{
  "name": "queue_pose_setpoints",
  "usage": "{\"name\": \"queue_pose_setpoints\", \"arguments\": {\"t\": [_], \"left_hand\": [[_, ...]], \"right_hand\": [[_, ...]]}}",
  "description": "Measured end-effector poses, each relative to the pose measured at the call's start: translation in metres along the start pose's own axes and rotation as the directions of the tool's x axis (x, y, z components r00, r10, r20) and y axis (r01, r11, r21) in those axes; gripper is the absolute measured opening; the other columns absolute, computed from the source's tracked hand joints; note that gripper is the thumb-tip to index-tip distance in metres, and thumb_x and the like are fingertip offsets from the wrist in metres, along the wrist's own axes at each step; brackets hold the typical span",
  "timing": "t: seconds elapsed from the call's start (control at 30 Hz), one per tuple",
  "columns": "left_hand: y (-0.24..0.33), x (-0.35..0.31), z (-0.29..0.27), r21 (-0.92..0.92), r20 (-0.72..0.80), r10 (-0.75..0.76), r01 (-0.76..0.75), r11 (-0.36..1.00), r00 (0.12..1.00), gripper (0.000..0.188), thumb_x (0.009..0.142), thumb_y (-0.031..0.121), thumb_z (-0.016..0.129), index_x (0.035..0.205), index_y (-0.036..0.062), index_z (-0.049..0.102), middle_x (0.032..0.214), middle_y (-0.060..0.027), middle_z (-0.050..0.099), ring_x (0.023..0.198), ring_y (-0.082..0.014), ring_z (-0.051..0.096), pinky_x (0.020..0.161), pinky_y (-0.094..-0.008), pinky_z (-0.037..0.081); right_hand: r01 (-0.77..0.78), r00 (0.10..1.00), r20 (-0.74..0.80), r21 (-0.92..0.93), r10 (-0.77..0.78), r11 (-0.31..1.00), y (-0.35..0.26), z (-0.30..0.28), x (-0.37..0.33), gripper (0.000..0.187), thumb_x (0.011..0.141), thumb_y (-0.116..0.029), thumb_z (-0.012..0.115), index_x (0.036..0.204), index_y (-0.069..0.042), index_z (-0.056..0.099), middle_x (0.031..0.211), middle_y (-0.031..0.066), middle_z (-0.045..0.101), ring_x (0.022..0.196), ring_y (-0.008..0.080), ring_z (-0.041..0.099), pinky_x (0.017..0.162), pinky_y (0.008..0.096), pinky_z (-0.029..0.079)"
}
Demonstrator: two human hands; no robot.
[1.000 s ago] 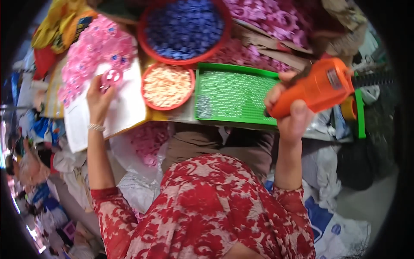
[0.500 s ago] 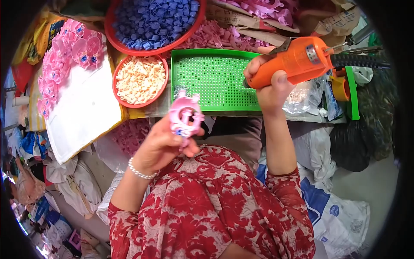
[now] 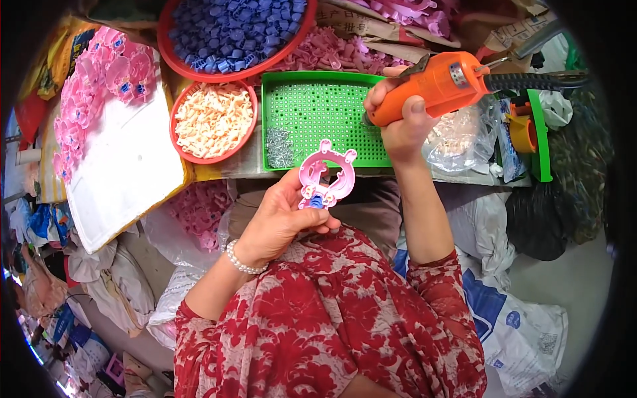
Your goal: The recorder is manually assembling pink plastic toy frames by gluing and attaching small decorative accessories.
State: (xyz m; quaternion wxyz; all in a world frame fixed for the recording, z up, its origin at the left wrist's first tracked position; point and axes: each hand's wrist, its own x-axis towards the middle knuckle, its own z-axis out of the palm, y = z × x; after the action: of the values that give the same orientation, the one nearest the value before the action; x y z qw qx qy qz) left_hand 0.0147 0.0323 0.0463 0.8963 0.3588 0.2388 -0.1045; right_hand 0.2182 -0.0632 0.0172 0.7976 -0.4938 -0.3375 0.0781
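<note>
My left hand (image 3: 282,212) pinches a pink plastic ring-shaped toy part (image 3: 346,180) by its lower end, between thumb and fingers. A small blue piece (image 3: 317,201) sits in that end, near the thumb. Wrapped round an orange electric screwdriver (image 3: 434,86) is my right hand (image 3: 406,132); the tool's nose points left, above the right side of a green perforated tray (image 3: 332,119). The tool and the pink part are apart. A heap of small metal screws (image 3: 280,149) lies in the tray's near left corner.
Behind stand a red basin of blue pieces (image 3: 232,33) and a smaller red bowl of cream pieces (image 3: 213,123). Pink assemblies (image 3: 89,93) line a white board (image 3: 129,166) at left. A black cable (image 3: 537,81) trails right from the screwdriver, above a yellow tape roll (image 3: 524,134).
My left hand has moved right with the pink part and turned it, uncovering the screws. My right hand has shifted slightly left with the screwdriver.
</note>
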Motion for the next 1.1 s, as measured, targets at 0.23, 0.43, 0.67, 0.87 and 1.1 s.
{"name": "queue_pose_setpoints", "arguments": {"t": [0.23,0.43,0.67,0.87,1.1], "left_hand": [[0.001,-0.001,0.000,-0.010,-0.021,0.025,-0.025,1.000,0.999,0.046,0.082,-0.006,0.055,0.124,0.0040,0.040,0.098,-0.0066,0.058,0.078,-0.0175,0.065,0.067,-0.0236,0.054],[0.004,0.000,0.001,-0.028,-0.027,0.029,-0.030,0.999,0.999,0.046,0.082,-0.005,0.055,0.124,0.0027,0.040,0.099,-0.0062,0.058,0.079,-0.0175,0.065,0.065,-0.0226,0.054],[0.005,0.004,0.008,0.001,-0.062,0.077,-0.077,0.997,0.995,0.041,0.083,-0.003,0.055,0.122,0.0020,0.043,0.099,-0.0057,0.058,0.079,-0.0169,0.065,0.063,-0.0216,0.053],[0.002,0.008,0.009,0.003,-0.085,0.118,-0.118,0.993,0.989,0.040,0.083,-0.003,0.055,0.121,0.0022,0.042,0.098,-0.0063,0.057,0.078,-0.0167,0.064,0.061,-0.0214,0.052],[0.001,0.013,0.011,0.018,-0.115,0.151,-0.150,0.988,0.982,0.043,0.082,-0.003,0.055,0.123,0.0017,0.042,0.096,-0.0062,0.057,0.075,-0.0155,0.064,0.060,-0.0209,0.052]], "right_hand": [[-0.019,0.999,-0.039,-0.097,0.016,0.995,-0.004,0.005,-0.001,0.055,0.081,-0.049,0.056,0.102,0.001,0.049,0.067,0.0065,0.053,0.056,0.0155,0.052,0.050,0.0270,0.044],[-0.032,0.998,-0.057,-0.158,0.023,0.987,-0.005,0.005,0.001,0.063,0.079,-0.059,0.055,0.103,0.000,0.049,0.065,0.0066,0.051,0.054,0.0174,0.050,0.048,0.0276,0.041],[-0.049,0.997,-0.068,-0.175,0.038,0.983,-0.009,0.006,0.001,0.066,0.078,-0.060,0.054,0.103,0.000,0.049,0.066,0.0071,0.052,0.055,0.0183,0.051,0.051,0.0292,0.042],[-0.027,0.999,-0.050,-0.174,0.019,0.984,-0.029,0.009,0.004,0.073,0.076,-0.066,0.052,0.106,0.000,0.049,0.070,0.0077,0.053,0.059,0.0198,0.052,0.056,0.0321,0.043],[-0.011,0.949,0.303,0.310,-0.088,0.951,-0.069,0.013,-0.001,0.089,0.071,-0.077,0.047,0.120,-0.003,0.045,0.079,0.0066,0.054,0.068,0.0195,0.051,0.066,0.0339,0.041]]}}
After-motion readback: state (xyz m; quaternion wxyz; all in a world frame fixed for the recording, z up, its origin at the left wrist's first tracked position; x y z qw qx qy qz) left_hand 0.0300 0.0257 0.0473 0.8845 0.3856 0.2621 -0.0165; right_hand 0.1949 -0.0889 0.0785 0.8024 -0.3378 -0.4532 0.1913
